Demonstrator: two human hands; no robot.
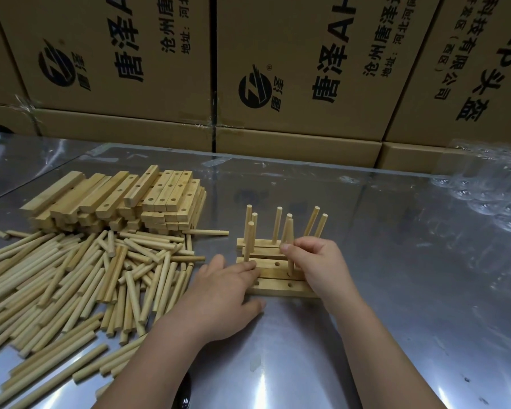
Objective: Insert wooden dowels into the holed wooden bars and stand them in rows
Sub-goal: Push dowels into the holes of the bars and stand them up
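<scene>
Several holed wooden bars (273, 270) lie side by side at the table's middle, most with dowels (277, 224) standing upright in them. My right hand (319, 264) pinches a dowel (289, 243) that stands in a middle hole of a near bar. My left hand (224, 293) lies flat with straight fingers pressing on the left end of the near bars. The nearest bar (281, 287) shows bare holes.
A stack of unused holed bars (148, 199) sits at the back left. A big loose pile of dowels (80, 276) spreads over the left of the metal table (396, 290). Cardboard boxes (292, 69) wall off the back. Clear plastic packaging (490, 190) lies far right.
</scene>
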